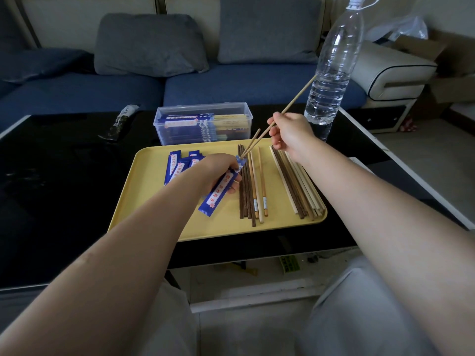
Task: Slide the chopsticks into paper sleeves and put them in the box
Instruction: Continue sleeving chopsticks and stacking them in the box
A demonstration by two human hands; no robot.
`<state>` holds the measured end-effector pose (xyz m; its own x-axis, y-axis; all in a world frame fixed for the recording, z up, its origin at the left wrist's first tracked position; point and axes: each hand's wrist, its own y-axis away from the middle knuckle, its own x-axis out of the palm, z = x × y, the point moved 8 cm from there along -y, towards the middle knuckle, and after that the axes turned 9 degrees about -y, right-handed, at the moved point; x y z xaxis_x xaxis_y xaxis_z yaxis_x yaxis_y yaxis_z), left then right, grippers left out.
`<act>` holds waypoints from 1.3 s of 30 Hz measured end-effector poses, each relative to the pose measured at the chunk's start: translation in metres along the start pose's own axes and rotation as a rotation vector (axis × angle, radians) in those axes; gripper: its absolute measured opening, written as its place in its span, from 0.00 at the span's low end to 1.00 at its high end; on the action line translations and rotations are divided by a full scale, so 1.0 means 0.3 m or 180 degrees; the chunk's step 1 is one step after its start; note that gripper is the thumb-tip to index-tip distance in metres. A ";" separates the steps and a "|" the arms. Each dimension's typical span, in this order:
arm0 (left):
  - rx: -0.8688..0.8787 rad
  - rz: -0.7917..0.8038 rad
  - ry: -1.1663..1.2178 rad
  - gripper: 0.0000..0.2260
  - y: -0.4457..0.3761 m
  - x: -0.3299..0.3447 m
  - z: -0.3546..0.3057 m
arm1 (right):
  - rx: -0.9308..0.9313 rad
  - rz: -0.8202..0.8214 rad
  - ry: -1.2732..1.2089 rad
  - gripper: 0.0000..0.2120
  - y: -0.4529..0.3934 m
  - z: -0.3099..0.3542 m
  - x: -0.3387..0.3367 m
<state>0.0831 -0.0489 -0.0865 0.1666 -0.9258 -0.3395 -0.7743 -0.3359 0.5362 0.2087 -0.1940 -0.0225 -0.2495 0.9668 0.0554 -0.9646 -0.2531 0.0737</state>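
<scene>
Blue paper sleeve [220,189], white strip with red characters, held tilted above the tray, open mouth uppermost; two pale chopsticks [267,130] angled down into that mouth, one deeper in than the other; spare blue sleeves [177,166] in a loose overlapping heap, tray's left part; mixed dark and light chopsticks [250,186] lying lengthwise mid-tray; second bundle [295,182] fanned along the right edge; clear plastic box [203,124] just behind the tray, lidless, sleeved pairs stacked inside.

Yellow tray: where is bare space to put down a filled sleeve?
On the tray, the near strip below the left hand and the gap between the two chopstick piles are bare. The far left corner is crowded with blue sleeves.
</scene>
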 end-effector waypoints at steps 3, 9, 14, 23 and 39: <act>0.0018 0.0031 -0.0039 0.06 0.008 0.003 -0.004 | 0.0016 -0.0074 0.0066 0.13 -0.001 0.003 -0.013; 0.0106 0.0105 0.0038 0.04 0.026 0.011 -0.018 | 0.0040 -0.0129 0.0295 0.13 -0.002 -0.007 -0.019; 0.0233 -0.0029 0.0025 0.05 0.019 0.007 -0.032 | 0.0545 0.0627 0.0680 0.11 0.034 -0.082 0.060; 0.0224 -0.0051 0.0176 0.05 0.026 0.000 -0.025 | 0.0751 0.0885 0.1058 0.16 0.038 -0.110 0.085; 0.0306 -0.0271 -0.0341 0.06 0.062 -0.023 -0.058 | 0.0485 0.0232 0.0437 0.13 0.013 -0.070 0.045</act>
<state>0.0781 -0.0517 -0.0606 0.1719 -0.8691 -0.4638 -0.8158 -0.3894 0.4275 0.1998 -0.1813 -0.0424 -0.3373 0.9388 -0.0694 -0.9222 -0.3147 0.2247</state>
